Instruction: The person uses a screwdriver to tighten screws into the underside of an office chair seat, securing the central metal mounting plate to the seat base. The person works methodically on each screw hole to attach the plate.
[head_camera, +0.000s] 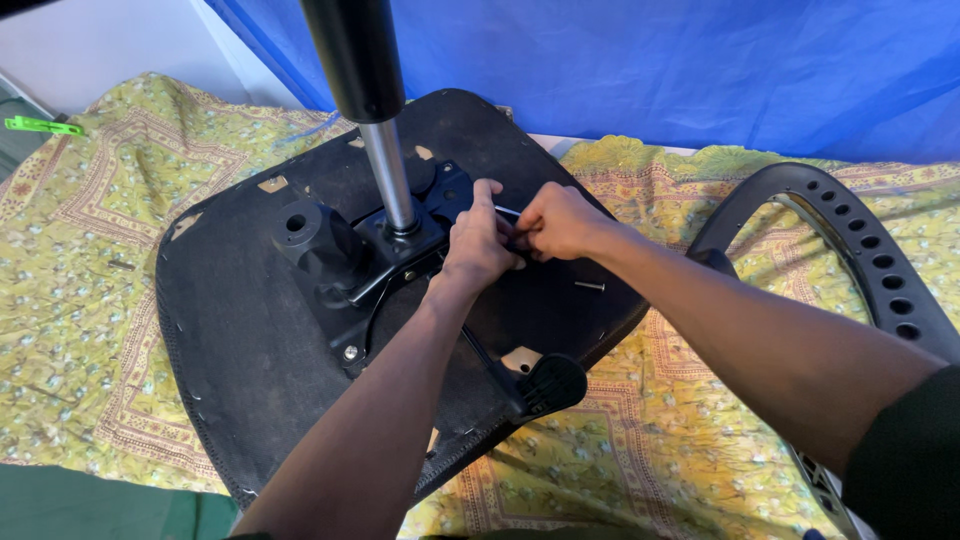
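An upturned black chair seat (250, 340) lies on a yellow patterned cloth. A black metal mechanism plate (345, 265) is fixed to its underside, with a chrome and black gas cylinder (385, 170) rising from it. My left hand (480, 240) rests on the right side of the plate, fingers curled. My right hand (560, 222) is next to it and pinches a thin metal tool (507, 212), likely a hex key, whose tip meets my left fingers. A loose bolt (589, 286) lies on the seat just right of my hands.
A black lever paddle (545, 385) sticks out at the seat's near edge. A curved black perforated chair frame (860, 240) lies to the right. A blue sheet (650, 60) hangs behind. A green clip (40, 126) sits far left.
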